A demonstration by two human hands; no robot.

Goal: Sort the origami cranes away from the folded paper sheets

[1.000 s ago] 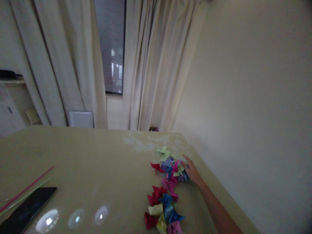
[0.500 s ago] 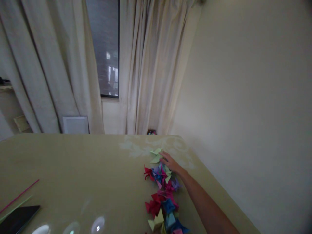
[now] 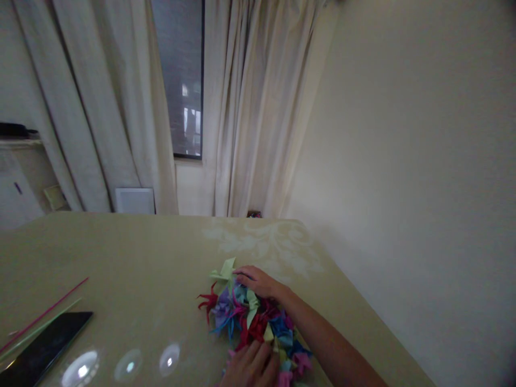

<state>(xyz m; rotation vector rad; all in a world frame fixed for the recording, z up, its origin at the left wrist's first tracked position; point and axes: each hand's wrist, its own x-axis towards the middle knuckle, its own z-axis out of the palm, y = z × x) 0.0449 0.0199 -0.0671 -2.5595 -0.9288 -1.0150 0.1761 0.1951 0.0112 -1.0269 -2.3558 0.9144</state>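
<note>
A heap of coloured folded-paper pieces [image 3: 245,317] lies on the tan table [image 3: 133,258], gathered into a tight cluster. My right hand [image 3: 260,282] curls over the far side of the heap, fingers bent against a pale green piece [image 3: 224,271]. My left hand [image 3: 250,368] rests at the near side of the heap at the bottom edge, fingers flat and pressed against the red and blue pieces. Only its upper part shows.
A black phone or tablet [image 3: 44,346] lies at the left front, with a pink stick [image 3: 48,312] and a green stick [image 3: 38,325] beside it. Curtains [image 3: 250,107] and a window [image 3: 183,80] stand behind the table. A wall [image 3: 403,161] runs along the right edge.
My right hand has swept the far pieces toward me, bunching the long trail into one cluster. My left hand has come into view at the near side of the heap.
</note>
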